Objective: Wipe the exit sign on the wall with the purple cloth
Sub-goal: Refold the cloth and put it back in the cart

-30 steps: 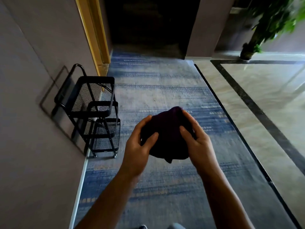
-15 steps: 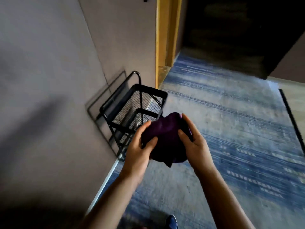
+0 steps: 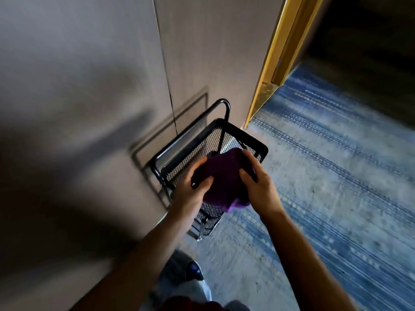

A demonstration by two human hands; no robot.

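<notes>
— Holding the purple cloth [image 3: 222,178], is that what both hands are doing in the head view?

— Yes. The left hand [image 3: 193,187] grips its left side, thumb laid across the front and fingers curled round the back. The right hand [image 3: 258,185] clasps the right side the same way, thumb on the front, fingers wrapped over the top edge. So all the fingers are closed on the fabric, none spread wide.

— And where does the cloth sit?

— Bunched between the 2 hands in mid-air, in front of the person's chest. A loose corner hangs below the right palm. It overlaps the black mesh cart [image 3: 244,140] in the picture, held above its top basket; whether it touches the mesh cannot be told.

— Where is that cart?

— Against the grey wall [image 3: 89,86] on the left, its tube handle close to the wall and its shadow cast on it. A lower mesh shelf peeks out under the left wrist.

— What else shows?

— A gold door frame [image 3: 276,57] runs up just right of the cart, with a dark opening beyond. Blue patterned carpet [image 3: 325,176] covers the floor. At the bottom edge, a dark shoe [image 3: 194,270] and pale trouser legs appear. The frame is blurred.

— The exit sign?

— Out of this view.
</notes>
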